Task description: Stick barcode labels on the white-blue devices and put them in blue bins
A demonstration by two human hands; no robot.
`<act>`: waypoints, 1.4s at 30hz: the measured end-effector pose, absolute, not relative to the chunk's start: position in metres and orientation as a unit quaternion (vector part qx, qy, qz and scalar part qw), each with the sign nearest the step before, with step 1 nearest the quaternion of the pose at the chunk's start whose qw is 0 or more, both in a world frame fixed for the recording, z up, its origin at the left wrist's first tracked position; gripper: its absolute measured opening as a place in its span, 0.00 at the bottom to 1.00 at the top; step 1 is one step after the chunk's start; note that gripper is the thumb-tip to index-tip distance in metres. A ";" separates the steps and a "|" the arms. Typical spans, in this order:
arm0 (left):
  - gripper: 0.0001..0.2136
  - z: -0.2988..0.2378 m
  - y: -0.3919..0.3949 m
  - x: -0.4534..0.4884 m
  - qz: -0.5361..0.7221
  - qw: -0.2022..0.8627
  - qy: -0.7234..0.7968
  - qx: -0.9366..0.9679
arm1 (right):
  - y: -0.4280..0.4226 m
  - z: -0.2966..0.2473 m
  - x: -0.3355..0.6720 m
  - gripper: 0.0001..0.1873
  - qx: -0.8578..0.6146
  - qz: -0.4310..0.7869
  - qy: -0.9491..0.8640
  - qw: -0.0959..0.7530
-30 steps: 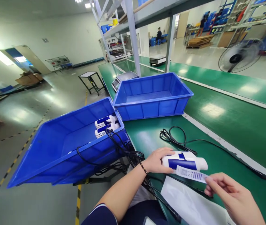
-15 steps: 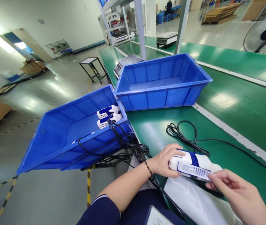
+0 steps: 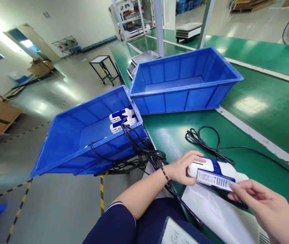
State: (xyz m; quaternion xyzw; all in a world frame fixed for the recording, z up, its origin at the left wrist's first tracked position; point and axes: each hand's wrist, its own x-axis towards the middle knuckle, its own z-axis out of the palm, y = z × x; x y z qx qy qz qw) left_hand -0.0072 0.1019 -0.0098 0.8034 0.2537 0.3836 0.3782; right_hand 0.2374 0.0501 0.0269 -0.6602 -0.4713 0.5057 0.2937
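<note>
A white and blue handheld electrical device lies on its side on the green bench, its narrow end toward the right. My left hand is closed round its broad left end, thumb low and fingers over the top. A printed white label runs along the side that faces me. My right hand pinches the label's right end between thumb and fingers, against the device. Most of the label appears to lie flat on the casing. Below the device is a glossy white sheet.
A coiled black cable lies behind the device. At left, a blue crate holds similar devices, their cables hanging over its rim. Another blue crate stands on the green bench, near a scale.
The label's left part, earlier slightly off-line on the casing, now sits flatter along the device's side. Both hands keep their grip. The whole view has shifted slightly.
</note>
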 end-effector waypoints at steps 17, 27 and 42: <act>0.29 -0.009 0.103 -0.010 0.369 0.413 0.256 0.792 | 0.049 0.022 0.238 0.21 -0.664 0.481 -0.492 0.292; 0.22 -0.003 0.100 -0.008 0.337 0.439 0.299 0.777 | 0.050 0.023 0.237 0.23 -0.678 0.474 -0.488 0.278; 0.22 -0.001 0.101 -0.007 0.293 0.460 0.331 0.770 | 0.048 0.015 0.243 0.21 -0.665 0.457 -0.525 0.270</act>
